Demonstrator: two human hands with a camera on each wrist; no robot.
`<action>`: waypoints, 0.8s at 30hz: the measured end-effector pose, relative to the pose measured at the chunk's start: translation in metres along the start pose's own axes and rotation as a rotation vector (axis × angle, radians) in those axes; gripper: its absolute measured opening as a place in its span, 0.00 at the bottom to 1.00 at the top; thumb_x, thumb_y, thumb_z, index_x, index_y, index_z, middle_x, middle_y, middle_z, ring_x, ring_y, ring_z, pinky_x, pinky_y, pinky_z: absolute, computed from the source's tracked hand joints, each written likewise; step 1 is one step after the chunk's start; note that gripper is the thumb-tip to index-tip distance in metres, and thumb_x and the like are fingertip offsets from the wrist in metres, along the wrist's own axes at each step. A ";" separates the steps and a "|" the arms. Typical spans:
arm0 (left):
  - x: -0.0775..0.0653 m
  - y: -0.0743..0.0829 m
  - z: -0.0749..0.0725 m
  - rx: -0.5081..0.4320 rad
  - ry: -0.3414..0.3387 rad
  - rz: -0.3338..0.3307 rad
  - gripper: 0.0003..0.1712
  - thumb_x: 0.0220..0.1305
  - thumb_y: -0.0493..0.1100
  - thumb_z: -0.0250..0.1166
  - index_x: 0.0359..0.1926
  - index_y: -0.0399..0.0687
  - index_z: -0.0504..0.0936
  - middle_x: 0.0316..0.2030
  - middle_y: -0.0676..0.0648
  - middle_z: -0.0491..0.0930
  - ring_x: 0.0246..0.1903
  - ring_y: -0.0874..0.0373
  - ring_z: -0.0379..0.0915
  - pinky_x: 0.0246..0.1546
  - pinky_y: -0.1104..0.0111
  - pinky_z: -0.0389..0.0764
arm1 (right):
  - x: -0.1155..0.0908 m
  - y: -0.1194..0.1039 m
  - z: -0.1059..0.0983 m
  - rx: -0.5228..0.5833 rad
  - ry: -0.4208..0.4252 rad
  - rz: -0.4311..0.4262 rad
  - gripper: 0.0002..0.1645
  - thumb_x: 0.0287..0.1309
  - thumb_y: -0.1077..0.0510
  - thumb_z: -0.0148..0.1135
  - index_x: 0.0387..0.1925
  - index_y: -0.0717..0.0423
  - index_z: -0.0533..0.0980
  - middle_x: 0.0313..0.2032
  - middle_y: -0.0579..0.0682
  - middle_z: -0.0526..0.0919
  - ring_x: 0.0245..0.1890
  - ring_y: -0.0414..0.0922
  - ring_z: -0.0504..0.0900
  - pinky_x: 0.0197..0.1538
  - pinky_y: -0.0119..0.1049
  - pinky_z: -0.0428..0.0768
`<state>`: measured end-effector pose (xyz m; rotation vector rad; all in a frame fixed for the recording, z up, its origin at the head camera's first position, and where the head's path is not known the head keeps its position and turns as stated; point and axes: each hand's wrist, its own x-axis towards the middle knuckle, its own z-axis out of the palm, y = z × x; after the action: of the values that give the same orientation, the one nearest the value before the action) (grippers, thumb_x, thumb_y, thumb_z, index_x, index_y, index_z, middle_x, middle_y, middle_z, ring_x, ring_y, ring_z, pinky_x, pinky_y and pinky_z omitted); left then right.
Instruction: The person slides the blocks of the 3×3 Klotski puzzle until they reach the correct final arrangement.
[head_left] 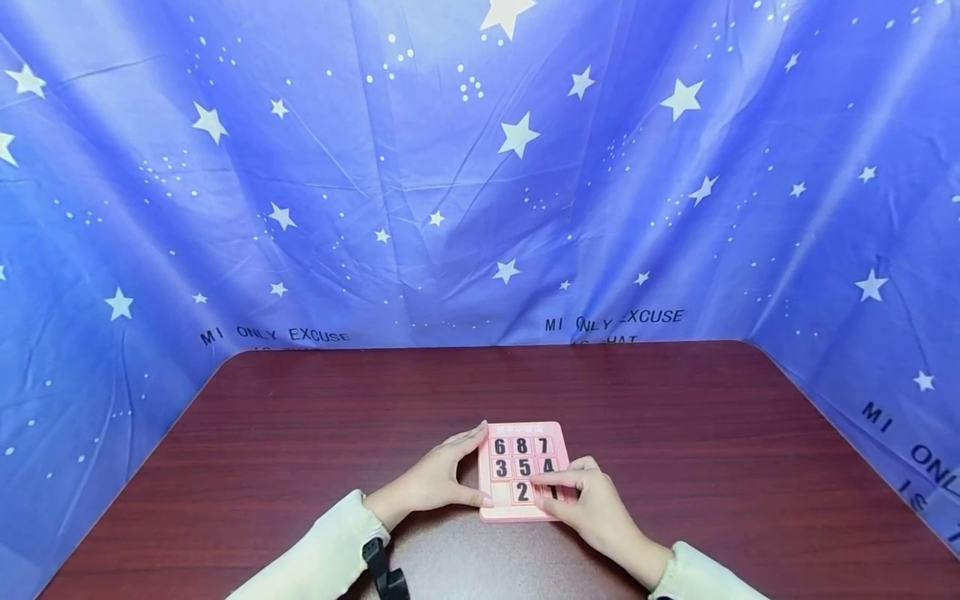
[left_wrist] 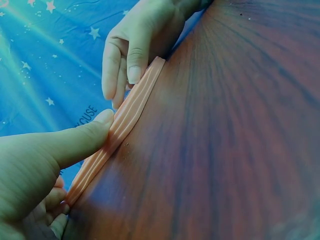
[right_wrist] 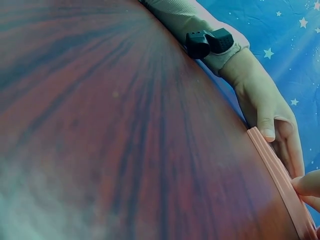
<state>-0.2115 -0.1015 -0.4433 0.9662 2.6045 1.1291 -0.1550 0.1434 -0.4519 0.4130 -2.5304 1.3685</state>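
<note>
A pink number slide puzzle [head_left: 522,514] lies on the table, its black-numbered tiles facing up. The rows read 6 8 7, then 3 5 4, then an empty slot at bottom left followed by 2 and 1. My left hand [head_left: 431,478] holds the puzzle's left side, thumb at the near left corner and fingers by the far left corner. Over the lower right tiles is my right hand [head_left: 596,502], index finger and thumb extended and partly covering the 4 and 1. In the left wrist view the puzzle's ridged edge [left_wrist: 132,117] shows beside the left thumb.
The dark red wood-grain table [head_left: 315,417] spreads around the puzzle. A blue curtain with white stars [head_left: 420,167] hangs behind and along both sides. On the left sleeve sits a black wrist device [head_left: 384,571].
</note>
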 end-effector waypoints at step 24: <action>0.000 -0.002 0.001 -0.007 0.000 -0.004 0.58 0.44 0.53 0.76 0.70 0.35 0.56 0.71 0.42 0.54 0.69 0.47 0.51 0.66 0.50 0.56 | 0.002 -0.004 0.004 0.061 -0.056 -0.035 0.11 0.41 0.62 0.73 0.33 0.51 0.87 0.19 0.42 0.68 0.23 0.35 0.64 0.23 0.25 0.66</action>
<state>-0.2126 -0.1017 -0.4460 0.9592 2.5998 1.1361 -0.1559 0.1372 -0.4502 0.5112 -2.5178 1.4439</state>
